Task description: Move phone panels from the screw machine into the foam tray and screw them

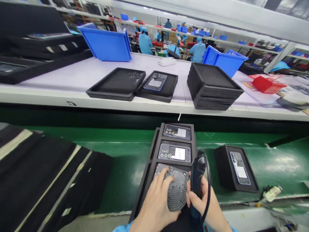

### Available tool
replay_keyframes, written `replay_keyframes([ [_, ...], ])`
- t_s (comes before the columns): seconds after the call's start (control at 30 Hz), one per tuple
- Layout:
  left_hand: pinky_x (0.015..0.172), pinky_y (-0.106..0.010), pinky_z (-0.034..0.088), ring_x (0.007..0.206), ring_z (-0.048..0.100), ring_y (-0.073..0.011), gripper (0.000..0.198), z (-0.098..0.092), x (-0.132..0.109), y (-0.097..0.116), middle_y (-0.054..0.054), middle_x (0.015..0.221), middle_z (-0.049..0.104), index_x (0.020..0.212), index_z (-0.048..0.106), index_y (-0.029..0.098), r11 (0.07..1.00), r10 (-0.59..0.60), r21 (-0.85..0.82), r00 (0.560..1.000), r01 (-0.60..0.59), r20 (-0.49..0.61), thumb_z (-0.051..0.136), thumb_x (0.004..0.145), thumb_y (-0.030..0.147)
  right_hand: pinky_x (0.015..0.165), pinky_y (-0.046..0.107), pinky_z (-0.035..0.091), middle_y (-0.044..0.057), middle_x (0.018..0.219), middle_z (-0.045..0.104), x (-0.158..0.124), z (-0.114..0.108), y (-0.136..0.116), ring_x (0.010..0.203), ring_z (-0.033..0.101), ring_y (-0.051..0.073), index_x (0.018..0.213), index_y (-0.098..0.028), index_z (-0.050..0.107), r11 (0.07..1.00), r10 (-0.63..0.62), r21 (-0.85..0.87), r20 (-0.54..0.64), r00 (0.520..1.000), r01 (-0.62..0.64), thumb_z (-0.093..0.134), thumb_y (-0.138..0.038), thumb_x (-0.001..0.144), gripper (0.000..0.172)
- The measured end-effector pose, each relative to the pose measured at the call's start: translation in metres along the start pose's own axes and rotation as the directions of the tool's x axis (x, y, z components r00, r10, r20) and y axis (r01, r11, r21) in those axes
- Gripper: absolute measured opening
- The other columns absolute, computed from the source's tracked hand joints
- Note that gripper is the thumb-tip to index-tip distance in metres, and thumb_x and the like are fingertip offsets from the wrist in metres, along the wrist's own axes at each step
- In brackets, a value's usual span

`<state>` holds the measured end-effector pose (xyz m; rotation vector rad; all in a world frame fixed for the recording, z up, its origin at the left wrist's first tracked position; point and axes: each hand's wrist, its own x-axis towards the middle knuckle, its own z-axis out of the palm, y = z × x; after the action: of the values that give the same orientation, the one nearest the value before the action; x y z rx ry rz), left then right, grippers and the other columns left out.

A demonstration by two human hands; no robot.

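Observation:
My left hand [156,203] is closed on the rim of a round grey dish [177,190] with rings of small dimples. The dish hangs over a phone [160,167] and hides most of it. My right hand [205,203] grips an upright black handheld tool with a cord, which looks like an electric screwdriver [197,170]; its tip is hidden. Beyond the hands, two more phones, a middle phone [175,152] and a far phone [177,131], lie with bare backs and camera rings up in the slots of a black foam tray [192,141].
On the right, a phone [240,167] rests on a black foam block [223,161]. Stacked black trays [214,87], a tray with small bits [116,83], a tray holding a phone [170,90] and a blue bin [106,45] stand on the shelf. Black foam [60,174] rises at left.

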<state>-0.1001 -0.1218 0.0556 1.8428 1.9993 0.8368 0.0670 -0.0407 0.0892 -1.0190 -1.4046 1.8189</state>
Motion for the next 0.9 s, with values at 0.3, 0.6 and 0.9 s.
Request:
replay_keyframes([
  [0.3, 0.096, -0.062, 0.052, 0.130, 0.043, -0.0414, 0.071, 0.063, -0.068, -0.020, -0.019, 0.147, 0.043, 0.121, 0.047, 0.027, 0.994, 0.067, -0.093, 0.993, -0.059, 0.095, 0.076, 0.056, 0.028, 0.077, 0.034, 0.056, 0.002, 0.082, 0.066, -0.021, 0.009, 0.032, 0.083, 0.063, 0.022, 0.105, -0.021, 0.062, 0.995, 0.098, 0.022, -0.080, 0.992, -0.097, 0.079, -0.037, 0.072, 0.041],
  [0.6, 0.110, -0.061, 0.041, 0.137, 0.039, -0.0376, 0.077, 0.019, -0.057, -0.009, -0.016, 0.152, 0.040, 0.136, 0.043, 0.028, 0.980, 0.071, -0.198, 0.909, 0.012, 0.410, 0.073, 0.066, 0.032, 0.051, 0.023, 0.048, 0.001, 0.077, 0.064, -0.041, 0.000, 0.044, 0.059, 0.059, 0.013, 0.106, -0.020, 0.060, 0.971, 0.232, 0.054, 0.054, 0.971, -0.235, 0.071, -0.052, 0.081, 0.042],
  [0.9, 0.084, -0.031, 0.059, 0.094, 0.066, -0.0175, 0.031, -0.005, -0.035, 0.020, -0.006, 0.102, 0.071, 0.110, 0.064, 0.027, 0.887, -0.012, -0.461, 1.000, 0.015, 0.009, 0.071, 0.080, 0.027, 0.079, 0.030, 0.056, 0.009, 0.104, 0.072, -0.040, 0.004, 0.054, 0.091, 0.066, 0.019, 0.111, -0.021, 0.069, 0.929, 0.194, 0.328, -0.033, 0.980, -0.173, 0.071, -0.050, 0.082, 0.041],
])
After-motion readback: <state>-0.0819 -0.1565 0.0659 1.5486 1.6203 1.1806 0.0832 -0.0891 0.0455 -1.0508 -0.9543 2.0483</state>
